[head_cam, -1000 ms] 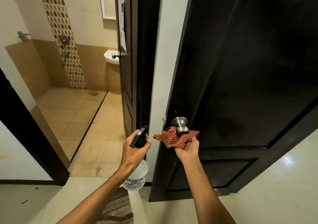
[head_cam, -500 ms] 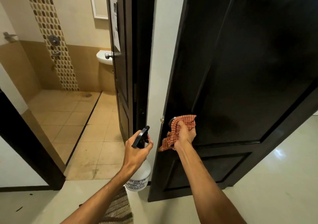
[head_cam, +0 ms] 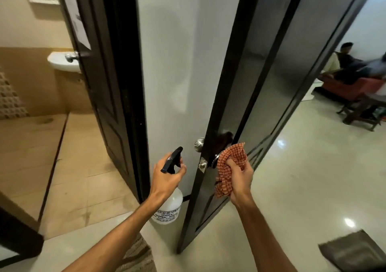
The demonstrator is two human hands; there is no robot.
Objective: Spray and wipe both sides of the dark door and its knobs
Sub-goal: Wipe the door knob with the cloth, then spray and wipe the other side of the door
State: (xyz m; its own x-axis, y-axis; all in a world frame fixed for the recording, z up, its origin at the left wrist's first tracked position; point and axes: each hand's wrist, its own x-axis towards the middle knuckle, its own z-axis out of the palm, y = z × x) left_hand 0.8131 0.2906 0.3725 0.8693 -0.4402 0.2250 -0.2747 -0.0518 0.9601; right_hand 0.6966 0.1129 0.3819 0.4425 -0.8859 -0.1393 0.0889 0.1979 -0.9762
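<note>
Right grip (head_cam: 240, 179) clamps cloth (head_cam: 229, 165) on knob (head_cam: 215, 160), left grip (head_cam: 167, 179) at nine o'clock holds sprayer (head_cam: 170, 207); hard rubbing could swing the door (head_cam: 261, 83) away.

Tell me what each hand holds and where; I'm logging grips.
Left hand grips the spray bottle at its neck, under the trigger; right hand grips the checked cloth, bunched in its fingers.

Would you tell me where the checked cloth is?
Head view, right of centre: the right hand grips the checked cloth over the knob of the dark door.
</note>
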